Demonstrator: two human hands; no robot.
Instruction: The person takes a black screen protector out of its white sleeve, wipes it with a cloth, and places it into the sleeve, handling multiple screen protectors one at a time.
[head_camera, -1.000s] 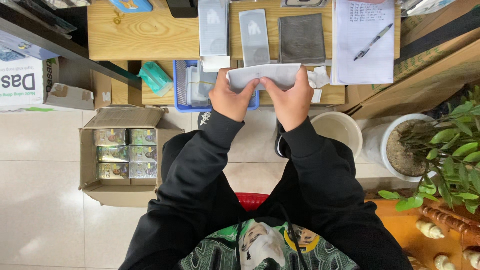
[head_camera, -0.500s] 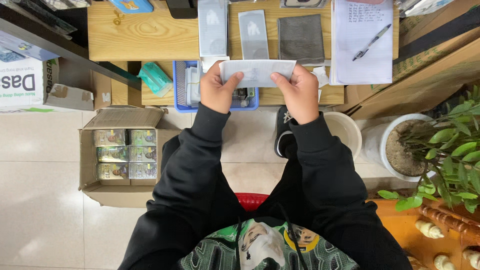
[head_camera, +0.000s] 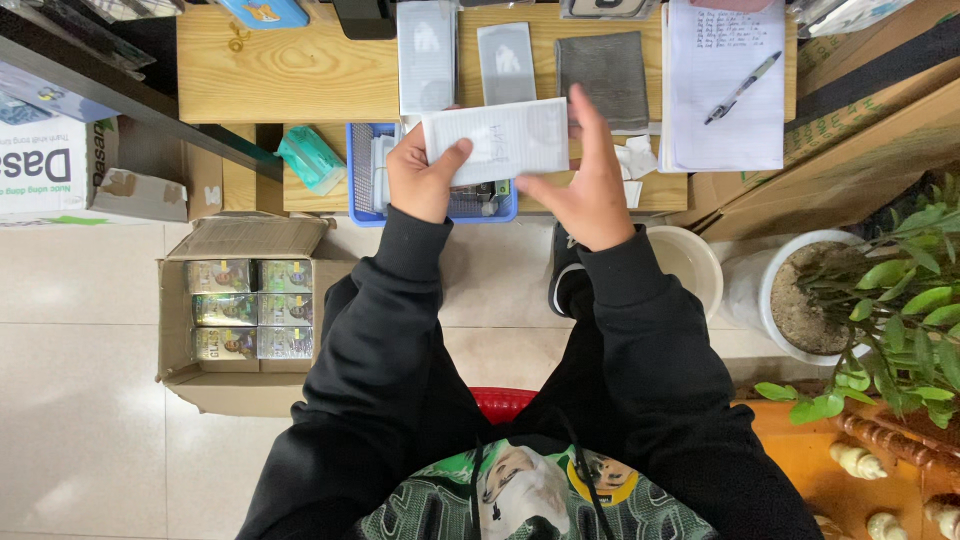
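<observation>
Head view: we gripped the flat white rectangular paper packet (head_camera: 497, 140) above the blue plastic basket (head_camera: 365, 170), left hand (head_camera: 425, 178) pinching its nine o'clock edge, right hand (head_camera: 585, 190) open-fingered at three o'clock. Holding it level and supporting both edges seemed wisest.

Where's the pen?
In the head view the pen lies slanted on the white paper at the desk's far right, right of the grey pouch and beyond the right hand.
</observation>
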